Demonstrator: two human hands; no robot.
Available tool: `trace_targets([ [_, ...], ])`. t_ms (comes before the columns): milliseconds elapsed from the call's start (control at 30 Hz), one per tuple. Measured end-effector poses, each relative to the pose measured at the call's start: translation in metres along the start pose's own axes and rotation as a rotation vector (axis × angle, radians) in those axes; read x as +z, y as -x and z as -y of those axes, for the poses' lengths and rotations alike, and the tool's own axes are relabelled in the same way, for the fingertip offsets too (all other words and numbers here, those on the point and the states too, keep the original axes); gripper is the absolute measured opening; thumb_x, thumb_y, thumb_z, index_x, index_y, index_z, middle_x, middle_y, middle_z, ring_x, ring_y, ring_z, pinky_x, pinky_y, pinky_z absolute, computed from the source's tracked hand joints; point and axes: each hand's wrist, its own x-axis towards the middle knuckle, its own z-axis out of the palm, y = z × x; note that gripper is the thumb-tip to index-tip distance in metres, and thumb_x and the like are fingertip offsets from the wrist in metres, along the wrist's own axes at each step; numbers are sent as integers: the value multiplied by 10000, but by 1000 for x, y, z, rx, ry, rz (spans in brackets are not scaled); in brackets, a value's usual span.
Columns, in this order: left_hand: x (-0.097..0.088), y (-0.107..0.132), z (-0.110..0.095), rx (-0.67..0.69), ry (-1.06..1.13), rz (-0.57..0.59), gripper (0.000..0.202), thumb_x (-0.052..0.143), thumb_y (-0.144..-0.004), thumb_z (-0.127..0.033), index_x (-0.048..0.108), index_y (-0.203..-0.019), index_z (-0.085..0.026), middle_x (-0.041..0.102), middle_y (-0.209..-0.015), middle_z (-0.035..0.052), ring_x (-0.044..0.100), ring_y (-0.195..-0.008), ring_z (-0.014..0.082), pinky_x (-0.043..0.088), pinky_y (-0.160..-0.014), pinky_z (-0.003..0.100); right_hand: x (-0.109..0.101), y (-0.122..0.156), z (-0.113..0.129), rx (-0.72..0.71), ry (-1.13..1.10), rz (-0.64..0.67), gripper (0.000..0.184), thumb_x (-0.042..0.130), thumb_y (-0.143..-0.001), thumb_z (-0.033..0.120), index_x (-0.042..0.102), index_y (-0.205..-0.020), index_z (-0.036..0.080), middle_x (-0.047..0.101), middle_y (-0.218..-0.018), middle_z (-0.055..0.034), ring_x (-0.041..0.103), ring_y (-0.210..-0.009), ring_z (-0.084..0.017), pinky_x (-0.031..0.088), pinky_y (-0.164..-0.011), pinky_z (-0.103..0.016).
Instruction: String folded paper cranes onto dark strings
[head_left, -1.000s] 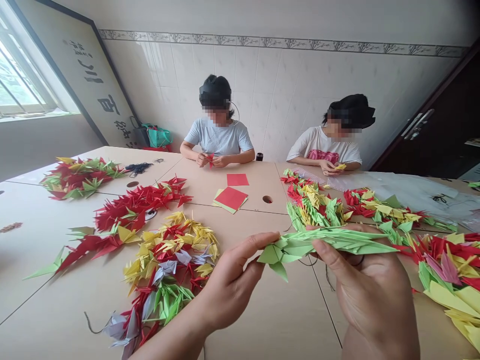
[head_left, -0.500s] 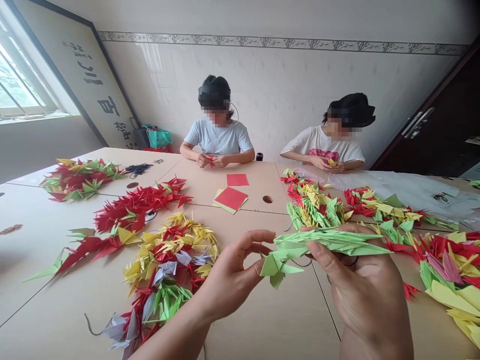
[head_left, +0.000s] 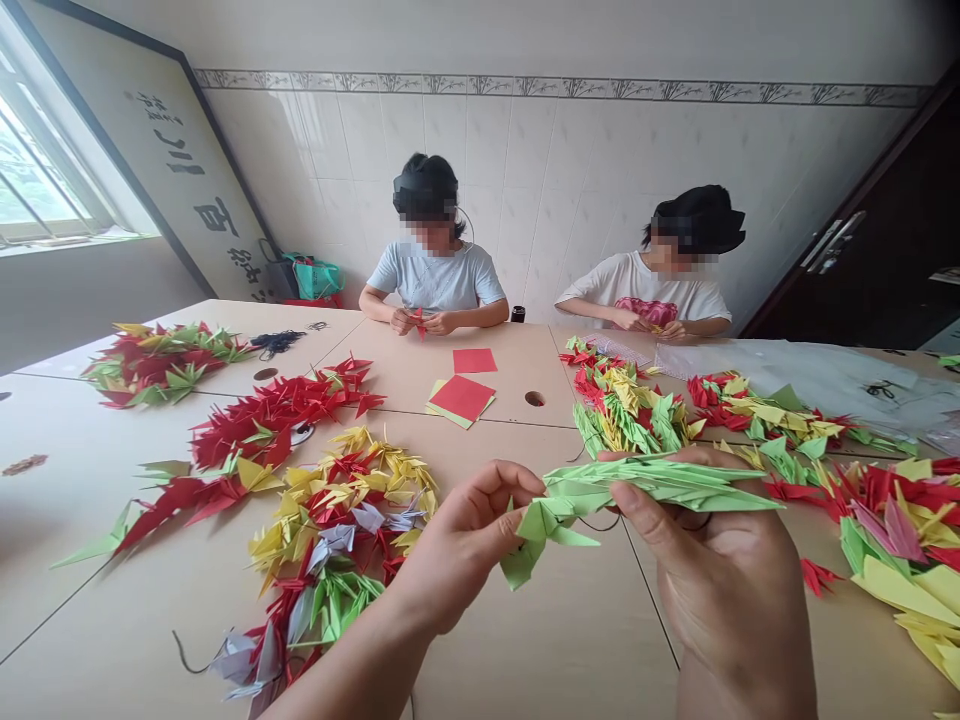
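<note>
Across the pale wooden table (head_left: pixel 540 640), heaps of paper cranes (head_left: pixel 337 520) lie near red paper squares (head_left: pixel 462 398). Your left hand (head_left: pixel 465 540) pinches the near end of a green string of origami cranes (head_left: pixel 660 483) between thumb and fingers, and your right hand (head_left: pixel 720 570) grips its length (fingers curled over the top), both held above the table.
</note>
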Motion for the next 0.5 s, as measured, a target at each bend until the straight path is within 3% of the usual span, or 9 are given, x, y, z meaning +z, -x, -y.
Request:
trace_targets([
  [133, 1, -2, 1, 10, 48, -3, 195, 712, -817, -295, 574, -851, -161, 567, -740, 2, 489, -603, 88, 385, -525, 197, 0, 1, 2, 21, 58, 1, 223, 790, -739, 305, 624, -878, 252, 750, -802, -39, 699, -673, -215, 585, -601, -339],
  [300, 1, -2, -1, -46, 155, -79, 211, 738, -778, -256, 548, -814, -173, 547, -687, -29, 459, -540, 60, 320, -498, 181, 0, -1, 0, -43, -3, -36, 214, 791, -741, 265, 620, -869, 240, 749, -837, -20, 697, -728, -187, 579, -659, -312],
  [500, -2, -4, 1, -114, 355, -75, 141, 698, -783, -171, 563, -820, -188, 625, -694, -6, 633, -671, 127, 397, -612, 203, 0, -2, 1, -91, -172, -68, 242, 800, -732, 184, 616, -865, 266, 748, -803, 52, 718, -742, -154, 548, -681, -262],
])
